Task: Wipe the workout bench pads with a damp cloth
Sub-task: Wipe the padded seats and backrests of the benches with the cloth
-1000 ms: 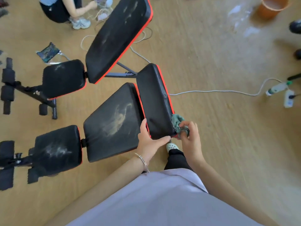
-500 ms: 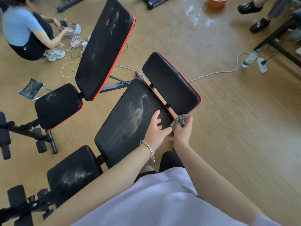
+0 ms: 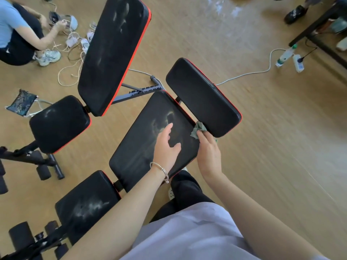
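Note:
A near workout bench has three black, red-edged pads: a clean head pad (image 3: 202, 96), a dusty back pad (image 3: 142, 136) and a dusty seat pad (image 3: 86, 205). My left hand (image 3: 166, 147) lies flat with spread fingers on the back pad's right part. My right hand (image 3: 208, 151) grips a crumpled grey-green cloth (image 3: 198, 129) in the gap between the back pad and the head pad. A second bench behind has a dusty back pad (image 3: 112, 53) and seat pad (image 3: 58, 122).
A person (image 3: 16, 34) crouches at the top left among cords and shoes. A patterned pouch (image 3: 20, 102) lies on the wooden floor at left. A white cable (image 3: 249, 72), a bottle (image 3: 285, 55) and a power strip (image 3: 298, 62) lie at right, near a dark table leg (image 3: 315, 23).
The view has shifted and the head pad now lies flatter. My left hand moved from the head pad's lower edge onto the back pad. The right hand keeps the cloth at the pad gap.

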